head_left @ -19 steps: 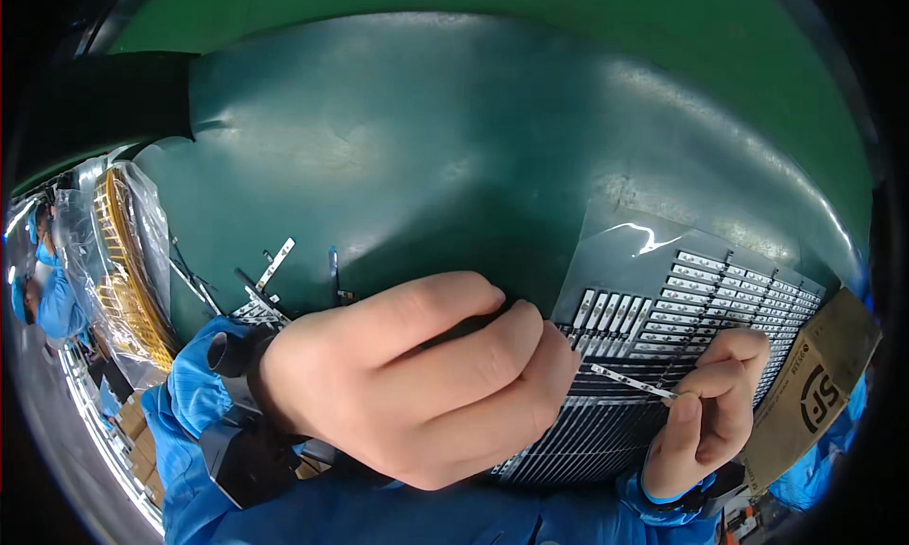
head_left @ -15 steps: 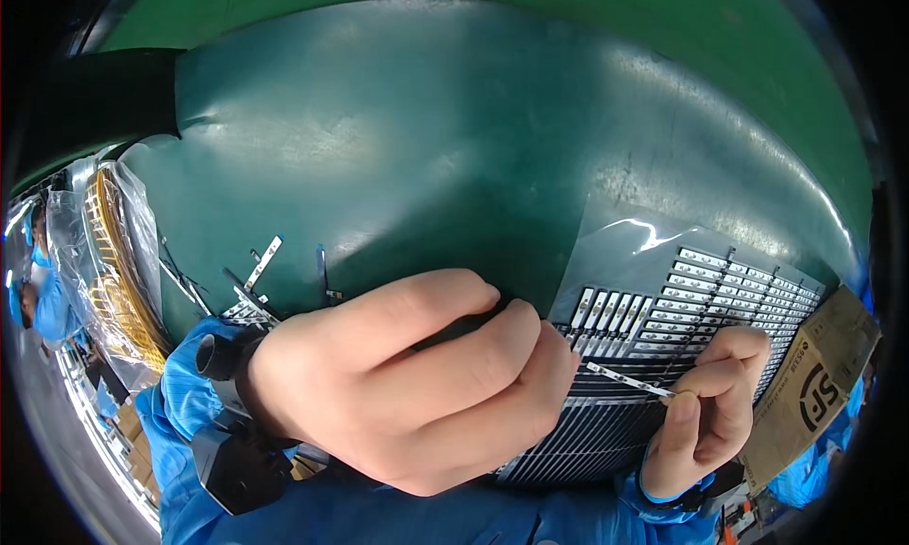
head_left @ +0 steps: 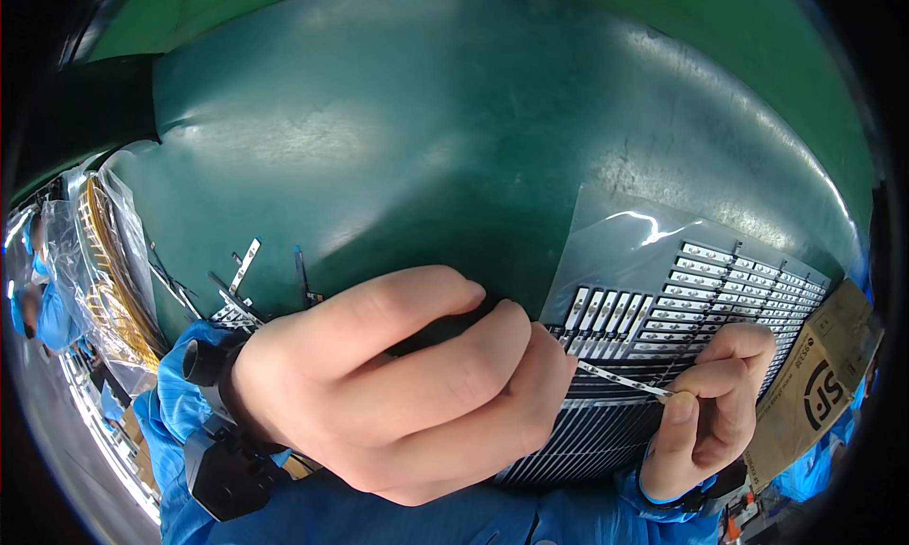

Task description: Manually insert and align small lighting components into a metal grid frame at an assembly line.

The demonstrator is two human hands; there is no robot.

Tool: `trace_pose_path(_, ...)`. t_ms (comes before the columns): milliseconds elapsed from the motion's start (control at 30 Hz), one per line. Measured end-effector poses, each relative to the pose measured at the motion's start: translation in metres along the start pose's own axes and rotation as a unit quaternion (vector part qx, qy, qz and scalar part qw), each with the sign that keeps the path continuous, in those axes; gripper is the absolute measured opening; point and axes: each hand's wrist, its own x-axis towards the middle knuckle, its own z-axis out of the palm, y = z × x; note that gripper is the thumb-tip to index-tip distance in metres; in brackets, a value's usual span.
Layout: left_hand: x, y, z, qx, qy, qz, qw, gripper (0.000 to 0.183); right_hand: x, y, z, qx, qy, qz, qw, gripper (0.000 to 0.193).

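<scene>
A thin white strip with dark spots (head_left: 620, 379), like a small LED strip, spans the gap between my hands. My right hand (head_left: 715, 408) is closed, pinching the strip's right end between thumb and index finger. My left hand (head_left: 407, 384) is closed too, its fingers curled inward. The strip's left end comes right up to the left fingertips, which are hidden behind the hand; whether they grip it I cannot make out. Beneath the strip lies a clear plastic sheet (head_left: 601, 228) carrying rows of similar white strips (head_left: 705, 289) and dark bars (head_left: 587, 441).
Loose strips (head_left: 244, 266) lie on the green mat (head_left: 379, 147) beyond my left wrist. At the left is a clear bag with a yellow coil (head_left: 109, 261). A cardboard box (head_left: 819, 384) stands at the right. Other people in blue (head_left: 57, 313) show at the far left.
The strip's left end has come up against my left fingertips, where a small gap showed before. The right hand keeps its pinch. The view has shifted slightly.
</scene>
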Motion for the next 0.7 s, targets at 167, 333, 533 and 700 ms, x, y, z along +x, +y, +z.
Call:
trace_pose_path(167,0.0011,0.0022,-0.0022,-0.007,-0.012,-0.013,1.000,0.026,-0.0008,0.0020,0.0005,0.002,0.002,-0.007,1.000,0.028)
trace_pose_path(333,0.0014,0.0031,-0.0039,-0.009,-0.034,-0.026,0.999,0.028,-0.0016,0.0027,0.0017,0.018,0.009,0.006,1.000,0.026)
trace_pose_path(533,0.0027,0.0006,-0.0037,0.009,-0.041,-0.001,0.999,0.026,0.0002,0.0101,-0.0053,-0.008,-0.026,-0.029,0.999,0.027)
trace_pose_path(700,0.0032,-0.0011,-0.0019,0.016,-0.039,0.011,0.999,0.026,-0.0008,0.0014,0.0026,-0.005,0.014,0.002,1.000,0.027)
